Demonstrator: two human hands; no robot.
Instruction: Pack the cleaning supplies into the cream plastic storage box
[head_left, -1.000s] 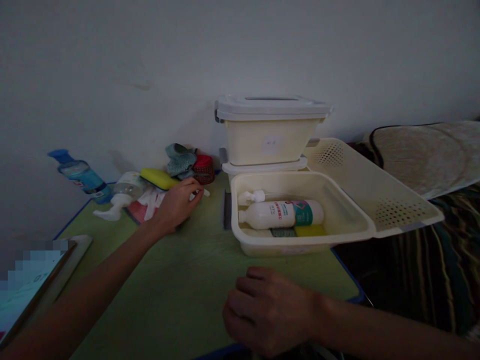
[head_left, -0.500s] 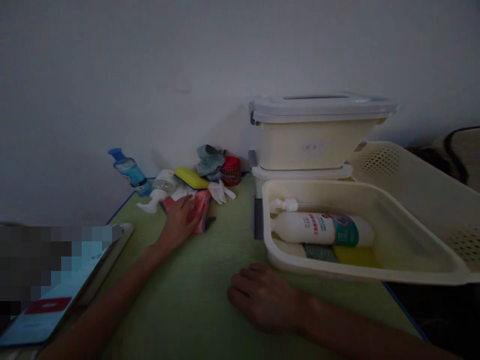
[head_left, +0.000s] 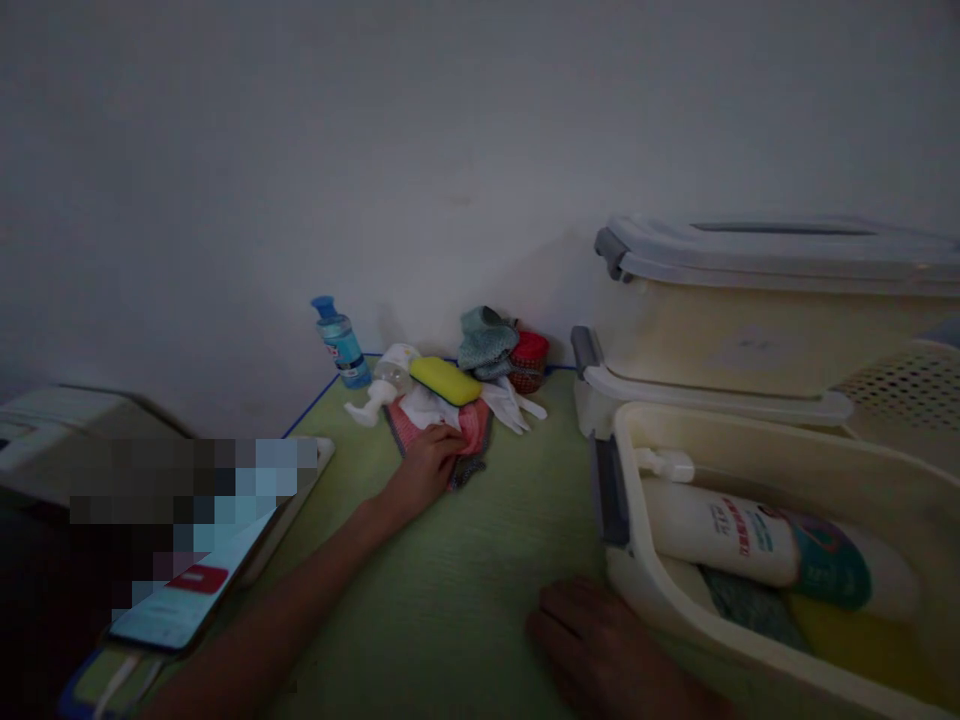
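Observation:
My left hand (head_left: 424, 470) is at the pink cloth (head_left: 405, 428), its fingertips closed on the near part. A yellow sponge (head_left: 448, 380) and a white glove (head_left: 506, 402) lie on and beside the cloth. To their left are a clear pump bottle (head_left: 391, 372) lying tilted and an upright blue bottle (head_left: 343, 350). My right hand (head_left: 600, 640) rests on the table in a loose fist, nothing visible in it, close to an open cream bin (head_left: 697, 640). Inside the bin lie a white bottle (head_left: 750, 535) and a white spray head (head_left: 667, 464).
A grey-green cloth (head_left: 486, 340) and a red-lidded container (head_left: 529, 360) sit by the wall. Lidded boxes (head_left: 720, 330) are stacked behind the bin, with a perforated basket (head_left: 922, 400) at right. A phone (head_left: 202, 580) on a cable is at left, on the green table (head_left: 450, 610).
The view has turned left, so things shift rightward. My left hand has come away from the white glove, moved back onto the pink cloth and closed its fingers. My right hand stays in a fist.

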